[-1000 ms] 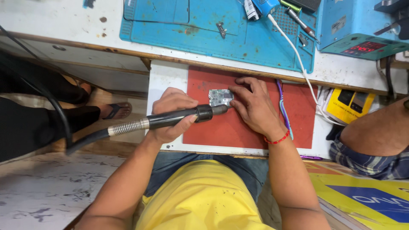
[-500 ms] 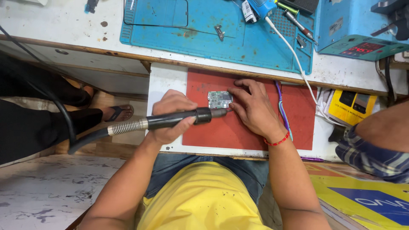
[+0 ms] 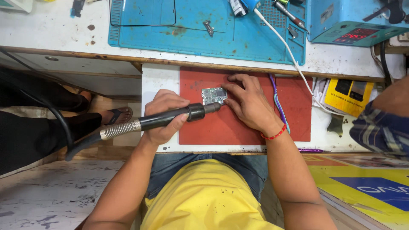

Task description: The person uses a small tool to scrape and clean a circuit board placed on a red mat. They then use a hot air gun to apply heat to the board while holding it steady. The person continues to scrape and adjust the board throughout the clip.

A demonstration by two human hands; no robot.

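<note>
A small green circuit board (image 3: 213,95) lies on a red mat (image 3: 294,115) on a white pull-out shelf. My left hand (image 3: 162,117) grips a black hot-air wand (image 3: 170,119) whose nozzle tip sits just below the board's lower edge. A ribbed metal hose runs from the wand off to the left. My right hand (image 3: 249,102) rests on the mat with its fingertips pressing the board's right side. A red thread band circles that wrist.
A blue work mat (image 3: 200,36) with small tools covers the white bench above. A blue station with a red display (image 3: 362,32) stands at top right. A yellow packet (image 3: 349,94) and another person's checked sleeve (image 3: 379,127) are at right; someone's sandalled foot (image 3: 117,115) at left.
The view has shifted slightly; both hands, the wand and the board stay in the same arrangement. The person at right has drawn their arm a little further right.
</note>
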